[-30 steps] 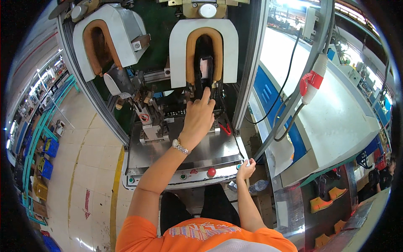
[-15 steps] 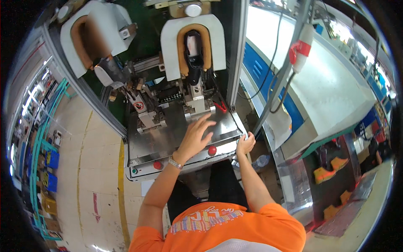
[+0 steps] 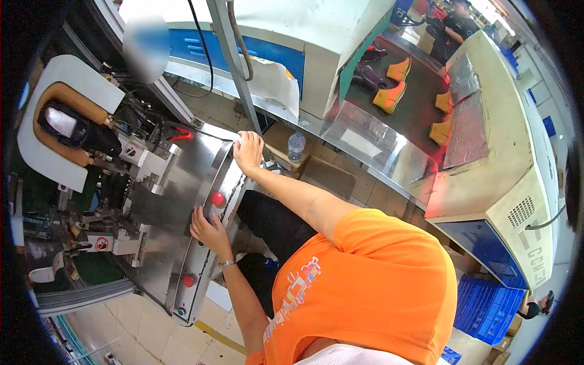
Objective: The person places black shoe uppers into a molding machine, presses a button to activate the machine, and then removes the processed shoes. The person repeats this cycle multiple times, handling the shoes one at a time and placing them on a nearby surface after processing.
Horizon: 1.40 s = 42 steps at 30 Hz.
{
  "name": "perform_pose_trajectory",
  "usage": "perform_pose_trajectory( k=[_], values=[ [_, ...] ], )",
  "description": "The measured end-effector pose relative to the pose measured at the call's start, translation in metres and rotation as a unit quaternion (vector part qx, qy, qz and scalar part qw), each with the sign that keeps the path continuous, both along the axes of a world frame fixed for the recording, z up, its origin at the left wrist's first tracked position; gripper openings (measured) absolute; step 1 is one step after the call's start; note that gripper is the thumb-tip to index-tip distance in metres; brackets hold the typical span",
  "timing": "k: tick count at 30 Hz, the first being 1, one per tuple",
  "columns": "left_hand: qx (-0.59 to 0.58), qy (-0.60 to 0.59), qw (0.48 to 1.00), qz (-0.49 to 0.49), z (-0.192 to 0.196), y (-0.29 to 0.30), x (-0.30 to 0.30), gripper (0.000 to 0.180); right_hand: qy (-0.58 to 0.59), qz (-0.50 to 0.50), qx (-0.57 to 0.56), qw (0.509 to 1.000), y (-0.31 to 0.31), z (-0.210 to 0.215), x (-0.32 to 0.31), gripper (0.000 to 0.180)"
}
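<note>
My left hand (image 3: 210, 234) lies on the front control panel (image 3: 204, 267) of a machine, its fingers spread with nothing in them. It is between two red push buttons, one (image 3: 217, 198) just beyond it and another (image 3: 188, 280) nearer the panel's low end. My right hand (image 3: 248, 152) is curled over the panel's far corner, fingers bent round the edge; something small and white shows by the fingertips. Beyond my hands, a dark shoe upper (image 3: 76, 129) sits on a mould inside a tan U-shaped pad (image 3: 58, 94) with a white plate (image 3: 38, 146) around it.
A conveyor (image 3: 413, 91) carries several yellow-orange boots (image 3: 390, 97) and dark shoes, under a cream machine housing (image 3: 517, 182). A clear bottle (image 3: 296, 146) stands below the metal post (image 3: 234, 67). Blue crates (image 3: 486, 307) are stacked at lower right. A person (image 3: 457, 33) is far off.
My view has swung to the right, bringing more of the conveyor in. My left hand has come down from above the metal table onto the front panel. My right hand stays at the panel's corner.
</note>
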<state>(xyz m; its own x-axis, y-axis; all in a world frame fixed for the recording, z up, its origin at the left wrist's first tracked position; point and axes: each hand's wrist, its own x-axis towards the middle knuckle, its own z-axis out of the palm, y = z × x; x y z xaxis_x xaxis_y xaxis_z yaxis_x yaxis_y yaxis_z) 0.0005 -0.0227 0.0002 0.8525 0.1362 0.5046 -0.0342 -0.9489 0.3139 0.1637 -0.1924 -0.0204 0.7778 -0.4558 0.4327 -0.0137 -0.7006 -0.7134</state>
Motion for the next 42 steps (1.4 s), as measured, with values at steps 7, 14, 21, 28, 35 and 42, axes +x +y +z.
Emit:
perform_pose_trajectory(
  k=[7,14,21,28,35,42],
  values=[
    [-0.002,0.02,1.0,0.01,0.007,0.0,-0.003,0.038,0.007,0.002,-0.017,1.0,0.004,0.0,0.0,0.026],
    [-0.01,0.027,0.999,0.016,0.009,0.001,-0.002,0.037,0.016,0.018,-0.024,0.999,0.007,0.002,0.001,0.029],
    [-0.008,0.024,1.0,0.013,0.009,0.004,-0.003,0.038,0.023,0.014,-0.059,0.998,0.005,0.005,-0.001,0.029],
    [-0.03,0.029,0.999,0.009,0.011,0.004,-0.005,0.038,0.03,0.016,-0.066,0.997,0.006,0.008,-0.003,0.028],
    [-0.023,0.025,0.999,0.013,0.01,0.004,-0.006,0.037,0.028,0.012,-0.063,0.998,0.006,0.006,-0.002,0.027],
    [-0.02,0.02,1.0,0.009,0.008,0.004,-0.006,0.039,0.026,0.016,-0.042,0.999,0.004,0.01,-0.005,0.029]
  ],
)
